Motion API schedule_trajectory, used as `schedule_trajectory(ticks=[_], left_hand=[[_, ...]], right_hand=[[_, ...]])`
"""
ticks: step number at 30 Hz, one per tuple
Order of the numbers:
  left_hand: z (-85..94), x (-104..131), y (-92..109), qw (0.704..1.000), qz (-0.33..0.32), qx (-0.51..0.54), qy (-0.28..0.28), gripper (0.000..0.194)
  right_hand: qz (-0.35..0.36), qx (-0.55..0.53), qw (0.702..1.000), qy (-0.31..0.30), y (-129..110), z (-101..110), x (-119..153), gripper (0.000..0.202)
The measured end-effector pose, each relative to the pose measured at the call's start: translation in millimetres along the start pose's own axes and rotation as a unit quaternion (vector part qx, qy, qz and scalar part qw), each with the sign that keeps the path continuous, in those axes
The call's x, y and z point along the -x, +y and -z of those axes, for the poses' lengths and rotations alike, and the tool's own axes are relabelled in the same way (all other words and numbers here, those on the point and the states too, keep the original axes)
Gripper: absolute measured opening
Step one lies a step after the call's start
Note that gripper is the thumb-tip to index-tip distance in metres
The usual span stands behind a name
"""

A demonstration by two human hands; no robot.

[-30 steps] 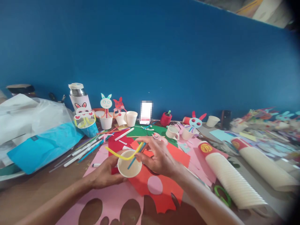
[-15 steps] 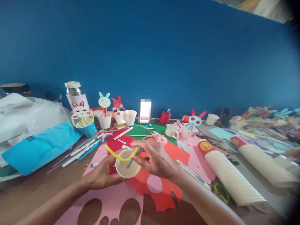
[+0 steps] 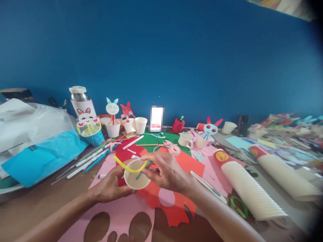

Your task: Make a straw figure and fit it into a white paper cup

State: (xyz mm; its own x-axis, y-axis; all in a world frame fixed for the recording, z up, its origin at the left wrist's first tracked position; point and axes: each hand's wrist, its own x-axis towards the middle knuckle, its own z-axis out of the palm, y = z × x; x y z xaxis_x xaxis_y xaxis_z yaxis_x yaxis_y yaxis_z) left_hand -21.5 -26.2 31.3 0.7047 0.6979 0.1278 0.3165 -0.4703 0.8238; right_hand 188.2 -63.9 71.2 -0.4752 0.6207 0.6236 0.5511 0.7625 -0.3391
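My left hand point(image 3: 114, 184) is wrapped around the side of a white paper cup point(image 3: 131, 183), tilted so its open mouth faces me. Over that mouth, my right hand point(image 3: 164, 169) pinches a yellow pipe cleaner point(image 3: 128, 168) bent into a curve, its free end pointing up to the left. A thin blue stick point(image 3: 139, 174) runs from the same fingertips down into the cup. Whether stick and pipe cleaner are joined is hidden by the fingers. Under both hands lie red paper point(image 3: 176, 210) and pink paper point(image 3: 97, 210) with cut-out holes.
Rabbit-faced paper cups point(image 3: 112, 129) stand along the blue wall, near a thermos point(image 3: 82, 101). Long stacks of paper cups point(image 3: 249, 188) lie at right, beside a green ring point(image 3: 239, 206) and a cutter point(image 3: 208, 186). Markers point(image 3: 88, 159) and a plastic bag point(image 3: 50, 124) are at left.
Almost nothing differs. The cup and both hands sit very slightly higher in the picture, and the grips are the same.
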Motion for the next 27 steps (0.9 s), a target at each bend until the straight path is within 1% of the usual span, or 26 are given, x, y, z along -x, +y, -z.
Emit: schedule_trajectory(ticks=[2, 7, 12, 16, 18, 20, 22, 24, 27], left_hand=[[-0.4, 0, 1, 1.0, -0.002, -0.001, 0.002, 0.047], [-1.8, 0, -4, 1.0, 0.008, -0.008, -0.01, 0.035], [-2.4, 1, -9, 1.0, -0.005, -0.017, 0.012, 0.039], [-2.4, 1, -9, 1.0, -0.007, -0.013, 0.014, 0.041], [-2.0, 0, -8, 1.0, 0.001, 0.0, 0.018, 0.044], [-1.5, 0, -6, 1.0, 0.009, 0.016, 0.023, 0.046], [-1.1, -1, -4, 0.999, 0.013, 0.034, 0.029, 0.051], [-1.2, -1, -3, 0.998, 0.014, 0.055, 0.036, 0.057], [-2.0, -3, -3, 0.996, 0.01, 0.083, 0.042, 0.061]], right_hand=[[0.01, 0.013, 1.0, -0.003, 0, 0, 0, 0.028], [0.026, 0.03, 0.999, -0.026, -3, 0, -1, 0.025], [0.027, 0.032, 0.997, -0.07, -9, 0, -5, 0.023], [0.028, 0.033, 0.997, -0.063, -9, 1, -5, 0.029], [0.016, 0.035, 0.997, -0.061, -8, 1, -4, 0.037], [0.011, 0.022, 0.999, -0.041, -5, 1, -3, 0.049], [0.005, -0.014, 1.0, -0.001, -1, 2, -3, 0.058], [-0.022, -0.058, 0.997, 0.043, 3, 4, -3, 0.055], [-0.082, -0.115, 0.987, 0.074, 9, 7, -3, 0.045]])
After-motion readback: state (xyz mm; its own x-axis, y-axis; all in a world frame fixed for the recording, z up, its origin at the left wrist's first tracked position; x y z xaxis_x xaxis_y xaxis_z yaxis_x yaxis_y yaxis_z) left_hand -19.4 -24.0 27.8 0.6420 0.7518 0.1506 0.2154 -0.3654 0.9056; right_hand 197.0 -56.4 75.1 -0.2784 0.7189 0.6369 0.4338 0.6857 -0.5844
